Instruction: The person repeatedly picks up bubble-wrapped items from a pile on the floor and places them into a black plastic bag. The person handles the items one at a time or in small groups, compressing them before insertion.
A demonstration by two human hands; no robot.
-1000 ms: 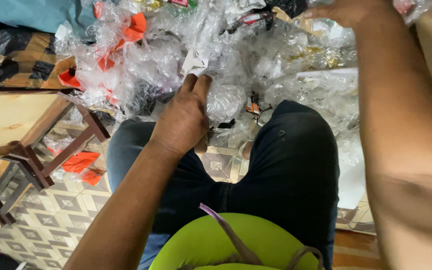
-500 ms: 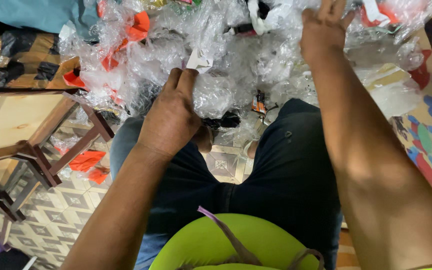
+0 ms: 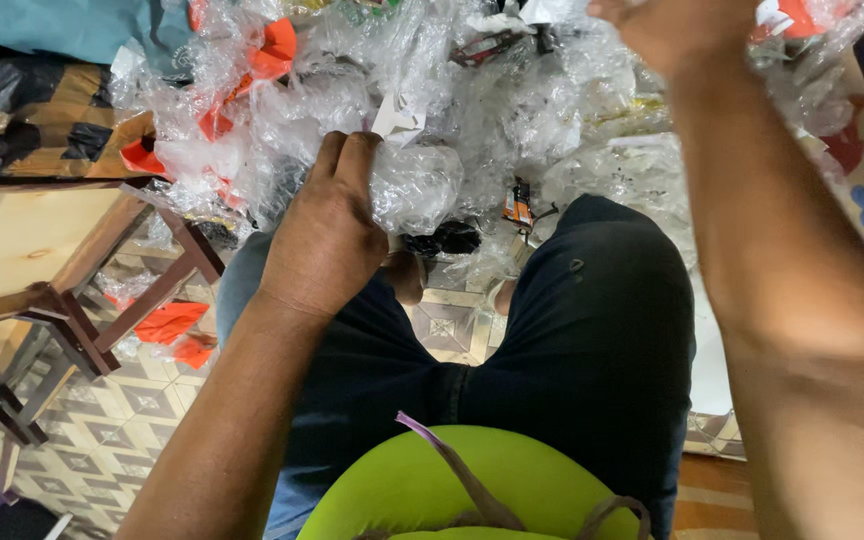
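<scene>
A big heap of clear plastic packets (image 3: 512, 110) fills the far middle of the scene, crinkled and shiny, piled loosely over one another. Among them on the far left lie orange packets (image 3: 272, 50), with more orange ones (image 3: 177, 325) fallen to the tiled floor nearer on the left. A small white paper label (image 3: 397, 120) sticks up from the heap just beyond the left hand (image 3: 327, 235), which grips a clear bag (image 3: 417, 185) beside it. A small orange-and-black packet (image 3: 518, 203) stands upright near the heap's near edge, right of that bag. At the far right, red-and-white packets (image 3: 787, 18) show behind the right hand (image 3: 677, 30).
</scene>
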